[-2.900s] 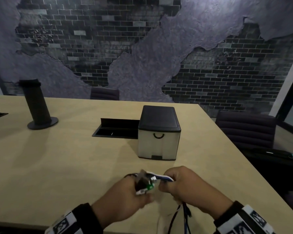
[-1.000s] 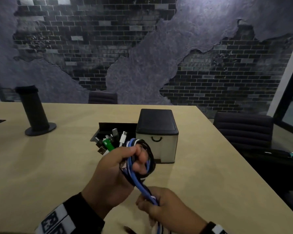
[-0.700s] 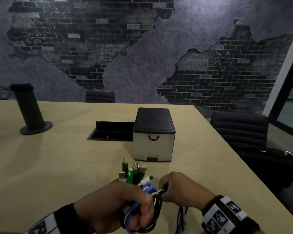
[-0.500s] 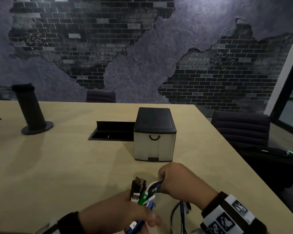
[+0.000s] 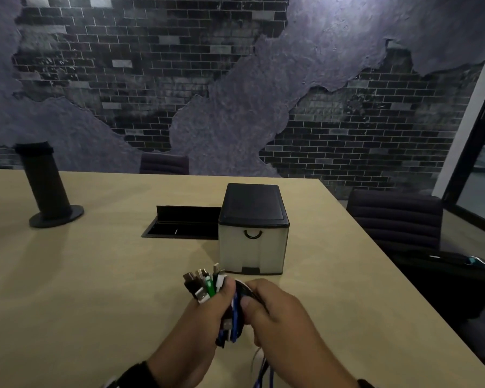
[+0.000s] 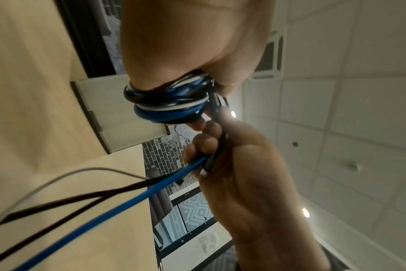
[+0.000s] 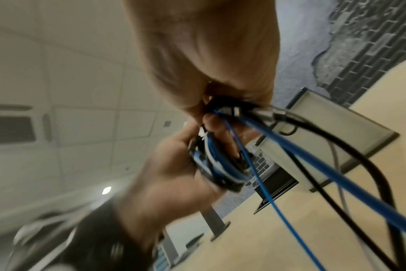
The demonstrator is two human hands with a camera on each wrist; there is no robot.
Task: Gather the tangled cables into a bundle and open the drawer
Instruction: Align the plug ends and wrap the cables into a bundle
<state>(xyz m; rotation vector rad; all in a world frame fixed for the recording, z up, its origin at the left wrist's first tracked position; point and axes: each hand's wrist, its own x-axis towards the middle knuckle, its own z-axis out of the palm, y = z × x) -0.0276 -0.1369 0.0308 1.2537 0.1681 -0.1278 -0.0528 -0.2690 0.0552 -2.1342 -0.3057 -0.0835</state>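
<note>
A bundle of blue, black and white cables (image 5: 233, 317) is coiled round the fingers of my left hand (image 5: 207, 312), low over the table's near edge. Several plugs (image 5: 205, 284) stick up out of that fist. My right hand (image 5: 266, 309) presses against the left and grips the loose tails (image 5: 261, 371), which trail down off the front edge. In the left wrist view the coil (image 6: 169, 110) wraps my left hand (image 6: 186, 55), and my right hand (image 6: 243, 165) holds the blue and black strands. The drawer box (image 5: 252, 247) stands shut just beyond, handle (image 5: 252, 234) facing me.
A recessed black cable tray (image 5: 182, 225) lies open in the table left of the box. A black cylindrical post (image 5: 46, 186) stands far left. Dark chairs (image 5: 395, 219) and a black bag (image 5: 445, 281) sit past the table's right edge (image 5: 375, 247).
The left hand has turned so the plugs point up and away. The right hand has swung round the coil and now sits tight against the left, with shorter tails hanging.
</note>
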